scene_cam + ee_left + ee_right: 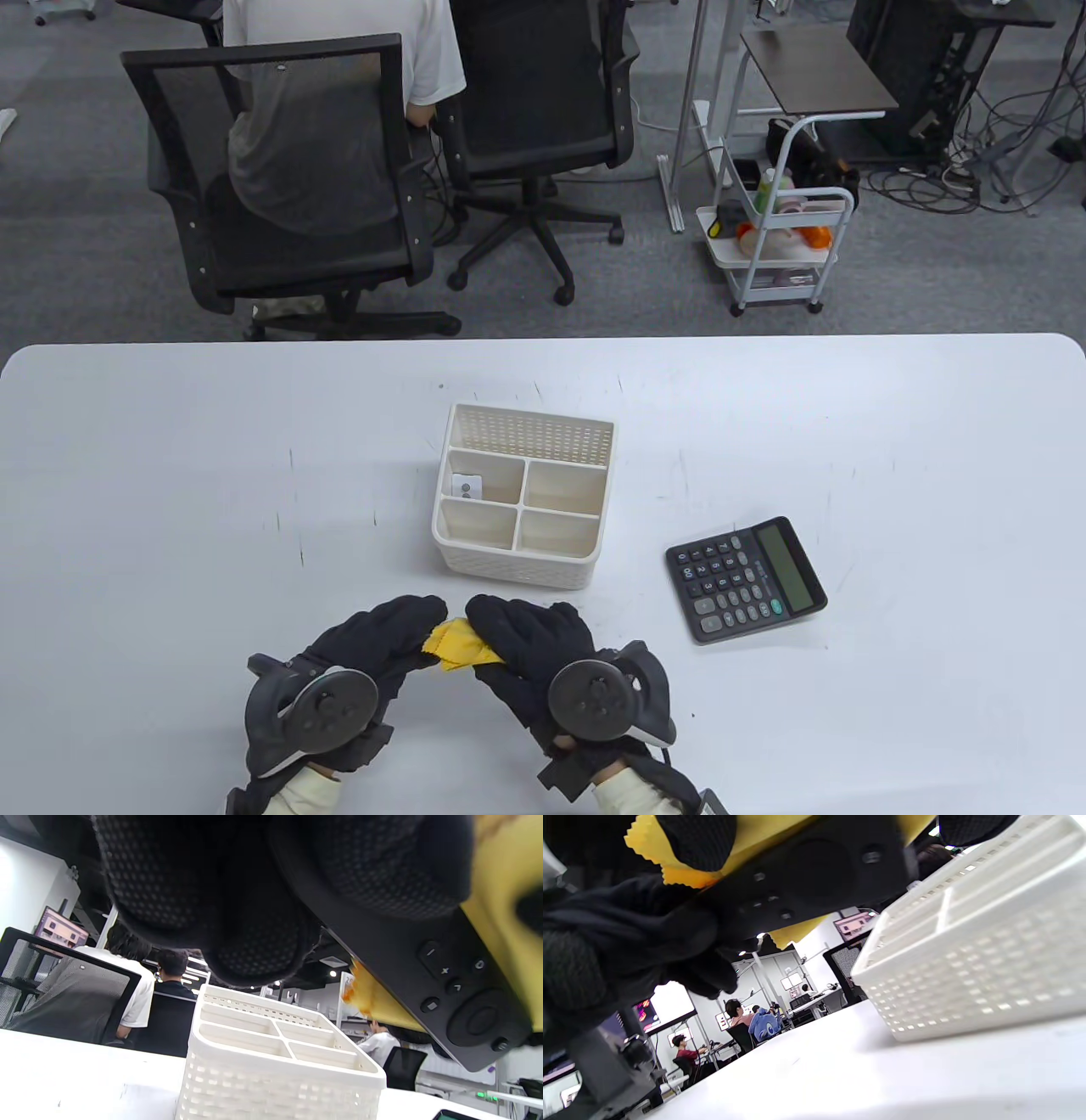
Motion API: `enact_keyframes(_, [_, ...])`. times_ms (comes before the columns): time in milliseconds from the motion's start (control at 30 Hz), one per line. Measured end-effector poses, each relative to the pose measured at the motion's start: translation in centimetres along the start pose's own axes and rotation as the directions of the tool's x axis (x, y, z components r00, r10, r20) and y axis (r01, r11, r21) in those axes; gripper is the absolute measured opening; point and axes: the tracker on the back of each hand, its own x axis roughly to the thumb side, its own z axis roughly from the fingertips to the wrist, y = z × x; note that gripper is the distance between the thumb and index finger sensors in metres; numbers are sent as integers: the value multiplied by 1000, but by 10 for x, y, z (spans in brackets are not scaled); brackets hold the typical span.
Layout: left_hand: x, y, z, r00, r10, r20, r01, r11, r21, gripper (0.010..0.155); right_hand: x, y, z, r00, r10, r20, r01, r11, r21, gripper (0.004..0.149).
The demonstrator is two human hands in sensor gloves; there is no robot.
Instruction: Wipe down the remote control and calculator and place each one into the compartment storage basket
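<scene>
Left hand fingers curled round remote control; right hand pinches yellow cloth over it, near side of basket.

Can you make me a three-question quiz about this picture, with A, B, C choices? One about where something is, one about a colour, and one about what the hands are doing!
1. Where is the calculator?
A. in the basket
B. on the table, to the right of the basket
C. on a chair

2. What colour is the cloth?
A. yellow
B. blue
C. red

3. What is happening to the remote control?
A. it lies alone on the table
B. it stands in the basket
C. both hands hold it with the cloth

Answers:
1 B: it lies on the white table beside the basket.
2 A: yellow shows between the gloves.
3 C: the left hand and right hand hold it above the table, cloth against it.
</scene>
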Motion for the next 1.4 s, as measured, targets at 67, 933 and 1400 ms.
enact_keyframes(67, [-3, 1, 0, 1000, -13, -16, 13, 1000, 10, 48, -5, -4, 1, 1000, -17, -12, 17, 1000, -3, 56])
enact_keyframes(933, [1, -7, 1, 995, -56, 78, 56, 998, 3, 50, 11, 5, -2, 992, -3, 124, -8, 997, 82, 56])
enact_keyframes(1400, [15, -5, 2, 987, -101, 125, 92, 993, 77, 54, 10, 6, -5, 995, 38, 96, -43, 998, 51, 58])
